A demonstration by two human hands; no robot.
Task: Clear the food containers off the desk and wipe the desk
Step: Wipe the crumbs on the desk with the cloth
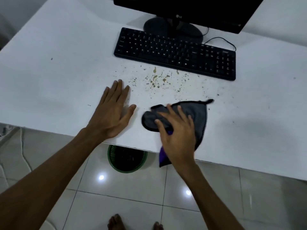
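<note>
Even, rather dim indoor light is cast from overhead, confirmed by two round white glare spots mirrored on the glossy floor tiles (126,193). The white desk (49,67) is rendered flat and greyish, with a soft smudge of shadow at its right side. Motion blur is seen on the right hand (177,135) and the cloth (197,113). The whole frame is softened, and straight edges are bowed by the wide lens.
</note>
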